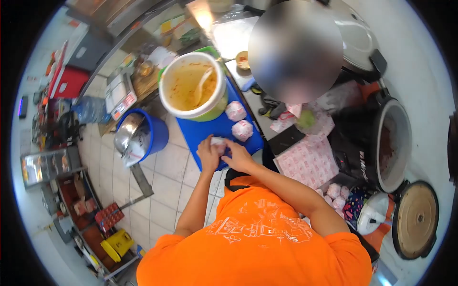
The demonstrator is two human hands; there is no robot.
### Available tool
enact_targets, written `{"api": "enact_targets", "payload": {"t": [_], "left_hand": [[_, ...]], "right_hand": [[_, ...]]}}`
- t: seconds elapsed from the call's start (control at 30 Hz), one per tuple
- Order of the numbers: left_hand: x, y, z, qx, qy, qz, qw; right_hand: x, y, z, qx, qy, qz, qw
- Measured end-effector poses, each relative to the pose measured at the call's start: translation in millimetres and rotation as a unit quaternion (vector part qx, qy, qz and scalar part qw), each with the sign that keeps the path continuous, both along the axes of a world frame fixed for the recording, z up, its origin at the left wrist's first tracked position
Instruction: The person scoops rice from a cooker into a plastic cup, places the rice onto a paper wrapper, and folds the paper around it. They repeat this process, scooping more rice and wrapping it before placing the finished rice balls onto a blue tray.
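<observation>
Over the near end of a blue tray point(190, 127), a round bundle wrapped in pink-and-white printed paper point(219, 142) sits between my hands. My left hand point(208, 155) curls around its left side. On its right side, the bent fingers of my right hand point(239, 157) press against the paper. What is inside the wrapping is hidden. Two similar wrapped bundles, one nearer point(242, 130) and one farther point(235, 111), rest on the tray just beyond my right hand. A white tub point(217, 102) with yellowish-orange contents and a pale ladle point(203, 86) stands at the tray's far end.
To the right lie a stack of printed wrapping paper point(310, 162) and more wrapped bundles point(335, 191). A large open black cooker point(355, 148) stands beyond, its round lid point(416, 219) nearby. At left, a blue bucket point(160, 136) holds a metal bowl point(130, 128). Another person is blurred opposite.
</observation>
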State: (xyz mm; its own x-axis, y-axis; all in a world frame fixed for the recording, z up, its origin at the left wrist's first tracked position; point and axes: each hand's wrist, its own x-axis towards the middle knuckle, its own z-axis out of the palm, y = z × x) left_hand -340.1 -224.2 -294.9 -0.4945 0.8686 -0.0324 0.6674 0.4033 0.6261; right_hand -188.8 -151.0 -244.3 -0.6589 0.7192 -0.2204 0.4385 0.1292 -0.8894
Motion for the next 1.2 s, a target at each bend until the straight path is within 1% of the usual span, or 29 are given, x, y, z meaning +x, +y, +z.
{"api": "enact_targets", "payload": {"t": [0.07,0.13,0.2,0.23,0.27,0.3,0.33,0.4,0.43,0.47,0.53,0.6,0.63,0.67,0.7,0.73,0.77,0.8,0.83,0.87,0.9,0.93,0.97,1.0,1.03,1.07,1.13,1.17,1.2], "left_hand": [[7.3,2.5,-7.3,0.087,0.007,0.052,0.995],[14.1,5.1,-1.5,0.082,0.068,0.044,0.993],[18.4,6.9,-2.7,0.095,0.086,0.039,0.991],[19.9,9.8,0.4,0.09,0.097,0.046,0.99],[21.1,11.0,4.4,0.085,0.108,0.051,0.989],[22.4,13.3,8.8,0.072,0.099,0.055,0.991],[20.8,13.7,7.0,0.082,0.097,0.042,0.991],[14.3,14.5,-0.7,0.103,0.026,0.056,0.993],[13.2,15.1,0.1,0.114,-0.006,0.064,0.991],[12.7,15.7,2.1,0.122,-0.037,0.071,0.989],[11.5,19.3,10.6,0.116,-0.05,0.057,0.99],[5.4,20.5,24.2,0.107,-0.056,0.055,0.991],[7.5,23.6,32.4,0.114,-0.002,0.051,0.992],[10.7,26.4,40.8,0.12,0.051,0.047,0.99],[15.0,30.4,48.7,0.158,0.11,0.005,0.981],[27.4,41.8,64.3,0.166,0.107,-0.008,0.98],[44.6,50.5,82.8,0.181,-0.008,-0.057,0.982],[62.1,58.4,91.5,0.189,-0.125,-0.104,0.968],[78.2,68.2,80.5,0.186,-0.271,-0.127,0.936],[109.9,81.8,97.4,0.152,-0.415,-0.121,0.889],[136.7,92.5,110.5,0.093,-0.56,-0.107,0.816],[157.3,101.2,121.0,0.026,-0.65,-0.124,0.75],[174.5,108.4,107.7,-0.025,-0.757,-0.1,0.645],[186.1,113.9,114.5,-0.03,-0.757,-0.103,0.645],[197.1,121.2,126.9,-0.099,-0.794,-0.107,0.59],[205.7,126.8,137.6,-0.169,-0.824,-0.11,0.53],[216.0,136.6,142.4,-0.2,-0.818,-0.128,0.524],[216.4,139.1,139.5,-0.217,-0.795,-0.18,0.538],[217.8,140.3,137.1,-0.233,-0.769,-0.233,0.548]], "right_hand": [[15.1,22.5,35.8,-0.083,0.05,-0.015,0.995],[44.2,49.2,57.7,0.073,0.061,-0.142,0.985],[80.3,84.3,59.6,0.172,0.038,-0.318,0.932],[104.9,101.5,61.0,0.24,0.014,-0.348,0.906],[128.4,116.2,62.6,0.303,-0.099,-0.334,0.887],[149.7,128.1,52.0,0.274,-0.189,-0.319,0.887],[155.1,134.2,40.4,0.28,-0.19,-0.333,0.88],[167.9,146.0,13.1,0.209,-0.377,-0.276,0.859],[172.7,156.3,-7.1,0.164,-0.395,-0.251,0.868],[173.3,160.6,-16.2,0.17,-0.411,-0.248,0.861],[177.1,166.2,-20.3,0.172,-0.407,-0.28,0.852],[181.0,169.5,-12.1,0.141,-0.361,-0.29,0.875],[182.2,163.6,10.9,0.143,-0.35,-0.325,0.867],[188.3,159.6,7.6,0.143,-0.347,-0.338,0.863],[198.5,156.6,2.9,0.146,-0.241,-0.384,0.879],[209.1,152.4,0.7,0.149,-0.133,-0.425,0.883],[218.2,141.7,13.4,0.094,-0.019,-0.425,0.9],[222.4,126.9,27.0,-0.041,0.156,-0.394,0.905],[226.2,108.2,42.1,-0.155,0.296,-0.336,0.88],[224.7,90.0,61.3,-0.208,0.363,-0.308,0.854],[221.4,74.2,74.7,-0.259,0.429,-0.274,0.821],[220.4,62.2,79.9,-0.26,0.438,-0.232,0.829],[221.9,51.7,86.1,-0.251,0.394,-0.216,0.857],[225.5,44.9,94.4,-0.243,0.349,-0.198,0.883],[233.2,43.8,106.6,-0.24,0.35,-0.203,0.883],[243.4,42.0,121.4,-0.173,0.266,-0.196,0.928],[272.5,38.9,165.2,-0.029,0.13,-0.18,0.975],[294.4,38.3,193.8,0.047,0.079,-0.173,0.981],[319.2,38.2,219.4,0.041,0.059,-0.174,0.982]]}}
